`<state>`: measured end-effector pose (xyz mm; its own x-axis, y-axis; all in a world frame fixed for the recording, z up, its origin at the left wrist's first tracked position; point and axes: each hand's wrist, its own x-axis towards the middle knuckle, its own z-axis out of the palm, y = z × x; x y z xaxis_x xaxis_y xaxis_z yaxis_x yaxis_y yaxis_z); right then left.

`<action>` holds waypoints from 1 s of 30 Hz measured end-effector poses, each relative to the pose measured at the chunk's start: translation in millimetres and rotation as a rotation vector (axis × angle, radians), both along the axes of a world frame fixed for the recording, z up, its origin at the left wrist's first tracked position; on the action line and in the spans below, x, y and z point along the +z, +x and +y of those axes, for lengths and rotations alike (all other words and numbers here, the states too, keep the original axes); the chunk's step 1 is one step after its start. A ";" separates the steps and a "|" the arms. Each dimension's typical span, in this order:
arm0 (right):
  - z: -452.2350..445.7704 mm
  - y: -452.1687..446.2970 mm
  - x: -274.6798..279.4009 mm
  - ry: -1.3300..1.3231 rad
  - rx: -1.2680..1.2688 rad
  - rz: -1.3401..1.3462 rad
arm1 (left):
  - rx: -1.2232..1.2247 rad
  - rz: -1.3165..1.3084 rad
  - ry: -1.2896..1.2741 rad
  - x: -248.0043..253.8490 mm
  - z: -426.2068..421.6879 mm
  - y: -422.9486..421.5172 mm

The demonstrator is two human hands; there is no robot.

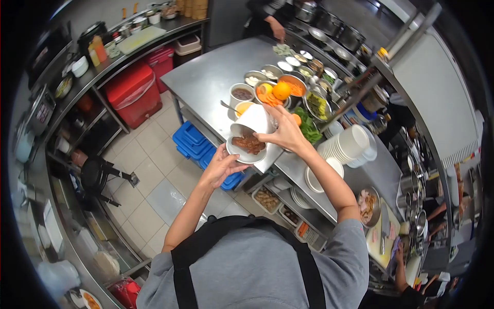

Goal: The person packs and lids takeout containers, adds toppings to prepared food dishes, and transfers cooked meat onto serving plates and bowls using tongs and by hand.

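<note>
My left hand (222, 166) is closed on the side of a small white bowl (247, 158), thumb at its rim. In my right hand (284, 130) is a white tub (253, 119), tipped with its mouth down towards the bowl. Reddish-brown food pieces (249, 144) lie at the meeting of tub and bowl; which of the two bears them I cannot tell. Just beyond sit a small tub with yellow-orange contents (244, 107) and a spoon (229, 107), a container of dark sauce (242, 93), and oranges (281, 90).
Several ingredient bowls, one with pickles (317, 105), crowd the steel table (206, 77). Stacked white bowls (343, 147) stand right. Blue lidded bins (193, 141) are below; a black stool (95, 175) is left. Another person's hand (277, 30) reaches in at the far end.
</note>
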<state>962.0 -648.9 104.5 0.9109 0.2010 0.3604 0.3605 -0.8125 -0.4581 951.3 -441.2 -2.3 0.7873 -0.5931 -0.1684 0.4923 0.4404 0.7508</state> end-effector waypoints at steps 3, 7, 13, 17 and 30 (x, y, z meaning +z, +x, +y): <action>25.2 24.5 -6.8 -0.006 0.045 0.045 | 0.044 -0.002 -0.025 -3.8 26.9 12.7; 60.9 56.1 -19.5 -0.075 0.155 -0.024 | 0.123 0.033 -0.021 0.7 68.4 34.2; 113.0 98.5 -18.7 -0.027 0.268 -0.015 | 0.236 0.020 0.004 -3.5 115.4 75.2; 135.6 145.5 -19.8 -0.040 0.301 -0.012 | 0.253 0.006 -0.061 -6.4 131.4 111.4; 148.4 377.1 -71.3 -0.097 0.245 0.032 | 0.215 -0.005 -0.057 -62.8 143.9 336.2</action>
<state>1339.1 -500.5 33.2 0.8416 0.4489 0.3004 0.5382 -0.7436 -0.3968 1287.5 -297.3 -65.0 0.8974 -0.4198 -0.1355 0.3790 0.5765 0.7239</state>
